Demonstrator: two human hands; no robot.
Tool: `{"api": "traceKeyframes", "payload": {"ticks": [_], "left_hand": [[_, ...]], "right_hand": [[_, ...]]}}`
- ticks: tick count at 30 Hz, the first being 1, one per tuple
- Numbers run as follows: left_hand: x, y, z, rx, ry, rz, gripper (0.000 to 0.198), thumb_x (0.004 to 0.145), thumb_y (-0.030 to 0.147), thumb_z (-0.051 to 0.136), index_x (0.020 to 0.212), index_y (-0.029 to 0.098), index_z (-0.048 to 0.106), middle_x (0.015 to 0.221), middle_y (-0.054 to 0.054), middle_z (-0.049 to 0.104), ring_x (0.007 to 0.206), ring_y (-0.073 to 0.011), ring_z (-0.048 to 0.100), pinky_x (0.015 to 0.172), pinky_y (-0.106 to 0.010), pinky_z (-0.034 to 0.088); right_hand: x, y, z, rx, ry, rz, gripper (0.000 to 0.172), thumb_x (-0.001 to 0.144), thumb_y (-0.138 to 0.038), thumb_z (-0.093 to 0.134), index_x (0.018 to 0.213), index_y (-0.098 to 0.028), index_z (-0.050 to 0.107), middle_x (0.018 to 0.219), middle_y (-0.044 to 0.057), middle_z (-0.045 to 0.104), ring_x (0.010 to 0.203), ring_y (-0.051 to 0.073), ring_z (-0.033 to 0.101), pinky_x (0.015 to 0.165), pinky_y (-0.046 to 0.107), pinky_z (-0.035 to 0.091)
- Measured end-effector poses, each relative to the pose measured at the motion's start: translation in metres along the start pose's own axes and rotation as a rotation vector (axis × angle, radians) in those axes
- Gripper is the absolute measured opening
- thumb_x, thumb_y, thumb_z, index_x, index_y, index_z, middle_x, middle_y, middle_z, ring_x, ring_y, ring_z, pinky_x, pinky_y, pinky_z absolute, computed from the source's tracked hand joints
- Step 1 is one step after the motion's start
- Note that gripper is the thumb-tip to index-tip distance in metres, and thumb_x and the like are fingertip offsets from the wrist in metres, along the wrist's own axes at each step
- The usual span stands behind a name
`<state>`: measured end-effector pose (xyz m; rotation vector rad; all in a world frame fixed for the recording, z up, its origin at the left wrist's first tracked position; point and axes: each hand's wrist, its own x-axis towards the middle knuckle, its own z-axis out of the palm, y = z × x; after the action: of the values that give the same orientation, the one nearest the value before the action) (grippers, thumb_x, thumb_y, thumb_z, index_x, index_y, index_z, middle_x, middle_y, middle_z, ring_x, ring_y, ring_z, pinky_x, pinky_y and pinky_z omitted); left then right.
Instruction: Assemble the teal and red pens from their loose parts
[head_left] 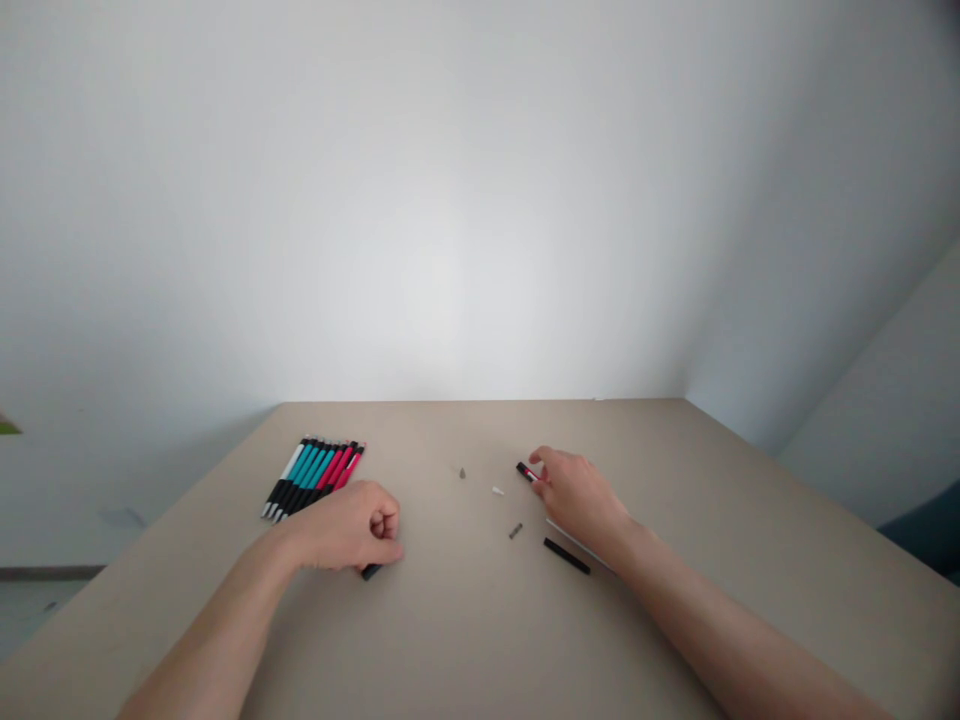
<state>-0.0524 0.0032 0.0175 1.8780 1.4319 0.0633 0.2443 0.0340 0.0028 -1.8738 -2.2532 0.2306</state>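
My left hand (349, 525) is closed, fingers curled and thumb stretched along them. A black pen part (371, 571) pokes out beneath its thumb; the hand hides the rest. Farther right, my right hand (577, 490) has thumb and fingers around a red pen barrel with a black end (528, 472). Below that hand lie a black grip sleeve (567, 556) and a thin white refill (574, 540), partly covered by the wrist. Between the hands are a small spring (515, 531), a small white piece (498, 491) and a small grey cone-shaped tip (462, 473).
A row of several pens (315, 475), white, teal and red with black grips, lies side by side beyond my left hand. The beige table (450, 640) meets a white wall (480, 200) at its back edge. Something dark blue (926, 530) shows at the far right.
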Motion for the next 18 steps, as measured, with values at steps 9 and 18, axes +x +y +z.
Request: {"api": "traceKeyframes", "payload": {"ticks": [9, 18], "left_hand": [[0.012, 0.021, 0.020, 0.064, 0.137, 0.324, 0.021, 0.077, 0.037, 0.063, 0.074, 0.017, 0.071, 0.068, 0.000, 0.063, 0.061, -0.0120, 0.054, 0.056, -0.019, 0.036], [0.015, 0.028, 0.023, 0.003, 0.325, 0.365, 0.015, 0.080, 0.032, 0.062, 0.085, 0.020, 0.070, 0.077, 0.001, 0.060, 0.066, -0.0123, 0.051, 0.062, -0.022, 0.037]], "right_hand": [[-0.011, -0.027, -0.003, 0.179, 0.057, -0.544, 0.024, 0.086, -0.014, 0.058, 0.110, -0.017, 0.060, 0.097, 0.007, 0.067, 0.085, 0.018, 0.061, 0.077, 0.028, 0.044], [-0.016, -0.039, 0.007, 0.213, 0.013, -0.707, 0.018, 0.087, -0.016, 0.058, 0.105, -0.018, 0.061, 0.090, 0.006, 0.067, 0.081, 0.018, 0.059, 0.078, 0.029, 0.043]]}}
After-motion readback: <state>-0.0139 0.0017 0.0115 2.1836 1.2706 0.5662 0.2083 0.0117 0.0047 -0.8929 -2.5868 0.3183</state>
